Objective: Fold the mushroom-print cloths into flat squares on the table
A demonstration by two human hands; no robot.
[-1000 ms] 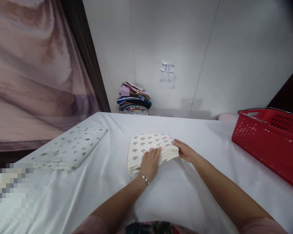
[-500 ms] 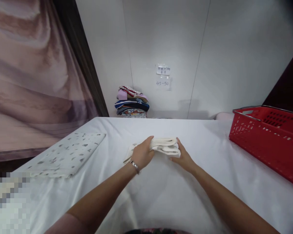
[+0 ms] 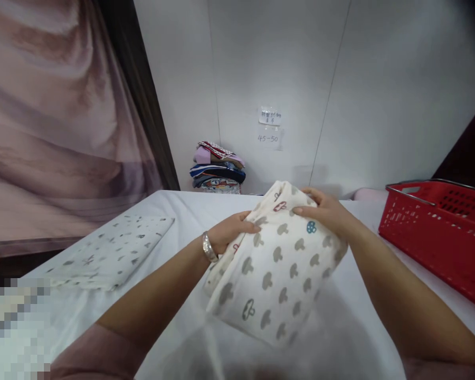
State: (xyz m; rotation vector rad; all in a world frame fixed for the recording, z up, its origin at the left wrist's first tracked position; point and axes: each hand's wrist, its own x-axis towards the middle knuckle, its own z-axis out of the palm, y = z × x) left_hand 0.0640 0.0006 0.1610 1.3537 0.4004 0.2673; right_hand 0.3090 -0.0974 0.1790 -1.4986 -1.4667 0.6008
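Between my hands hangs a folded white cloth (image 3: 277, 269) printed with grey mushrooms and a few red and blue ones. My left hand (image 3: 231, 230) grips its left edge, thumb on the near face, a silver bracelet on the wrist. At the upper right edge my right hand (image 3: 326, 211) pinches the fabric, thumb in front; its other fingers are partly hidden behind. The cloth is held up and tilted over the white-covered table (image 3: 174, 327). Another folded white cloth (image 3: 114, 253) with small grey prints lies flat on the table's left side.
A red plastic basket (image 3: 435, 237) with a metal handle stands at the right. Behind the table's far edge rises a stack of folded fabrics (image 3: 217, 168) against the wall. Two paper notes (image 3: 269, 126) are stuck to that wall. Pink curtain (image 3: 63, 132) hangs at the left.
The cloth was a flat folded bundle seen edge-on; now it is raised and turned, with its printed face showing and partly opened downward. My right hand has moved up and right.
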